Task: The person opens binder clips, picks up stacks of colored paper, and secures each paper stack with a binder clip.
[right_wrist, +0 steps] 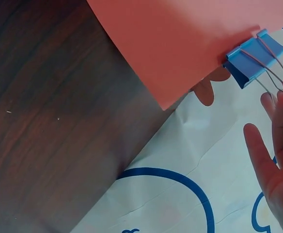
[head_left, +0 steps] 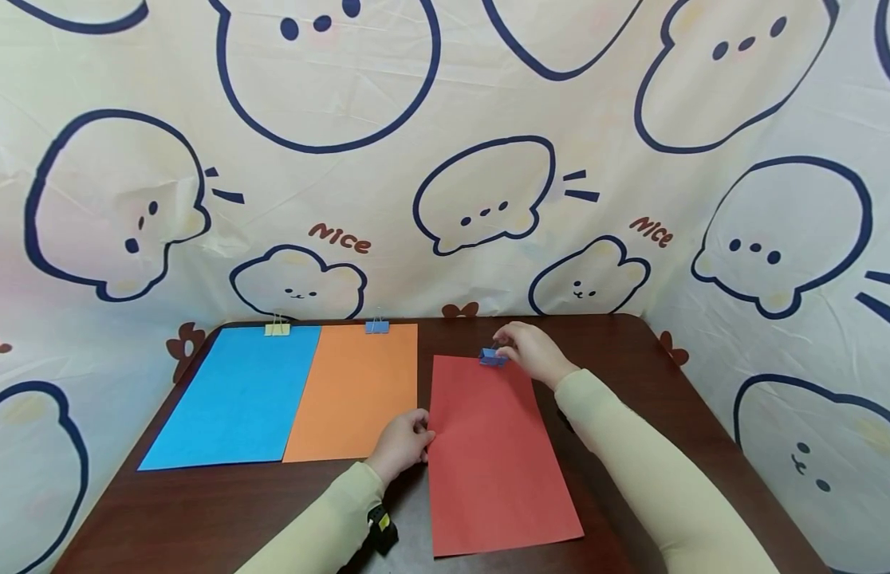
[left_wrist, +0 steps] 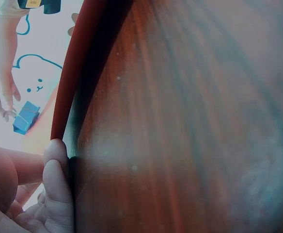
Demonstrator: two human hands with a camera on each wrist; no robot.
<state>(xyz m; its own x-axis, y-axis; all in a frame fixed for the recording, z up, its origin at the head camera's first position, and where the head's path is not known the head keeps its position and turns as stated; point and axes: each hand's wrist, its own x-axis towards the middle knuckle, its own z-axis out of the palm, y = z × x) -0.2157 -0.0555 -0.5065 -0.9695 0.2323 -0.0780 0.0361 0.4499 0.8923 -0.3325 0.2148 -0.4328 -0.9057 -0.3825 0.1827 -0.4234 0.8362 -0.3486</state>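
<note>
A red sheet of card is tilted up off the dark table, in front of me and right of centre. My left hand pinches its left edge between thumb and fingers; the left wrist view shows the card nearly edge-on there. At the sheet's top edge sits a blue binder clip. My right hand pinches the clip's wire handles, which the right wrist view shows close together, with the clip's body over the card's edge.
To the left lie a blue sheet with a yellow binder clip on its top edge, and an orange sheet with another blue binder clip. A patterned cloth hangs behind the table.
</note>
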